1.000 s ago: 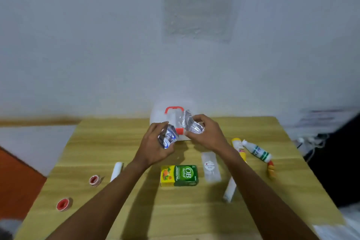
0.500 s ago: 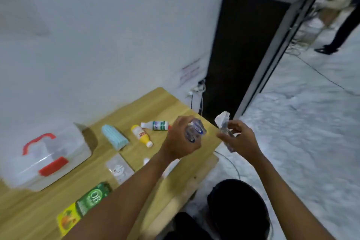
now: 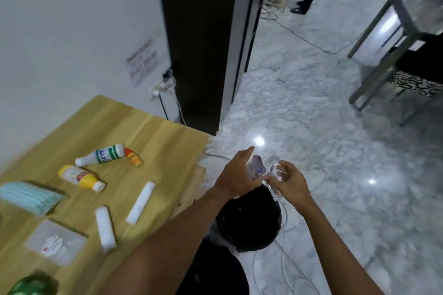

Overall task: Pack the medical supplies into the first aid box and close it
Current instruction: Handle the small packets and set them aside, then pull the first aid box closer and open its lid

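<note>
Our left hand [image 3: 236, 175] was closed around a small clear-wrapped item with blue print [image 3: 257, 168], and our right hand [image 3: 287, 181] pinched a crumpled piece of clear plastic wrapping [image 3: 273, 175] between thumb and fingertips, the other fingers loose. Both hands were held out past the surface's edge, directly above a black bin [image 3: 249, 223] on the marble floor [image 3: 323, 151].

Taking the bin as our landmark, the wooden surface [image 3: 155, 141] lay to its left. Nearest the bin were two white rolls [image 3: 141, 202] and [image 3: 105, 229] lying flat. Farther left sat a flat clear packet with a round white sticker [image 3: 56, 242], a stack of pale green face masks [image 3: 30, 197], a yellow bottle with a white cap [image 3: 80, 177], a white bottle with a green label [image 3: 102, 154] and a small orange vial [image 3: 133, 159] touching its cap end. A green box [image 3: 31, 285] showed at the bottom-left corner, blurred. The first aid box was out of view, presumably farther left on the surface.

We judged the step to be unwrapping a supply and discarding its wrapper. Next, the right hand would need to release the plastic over the bin, then we would turn back to the box with the item.

The bottle labels were too blurred to read. A wall notice [image 3: 142, 64] above the socket read roughly "CCTV DO NOT…".
</note>
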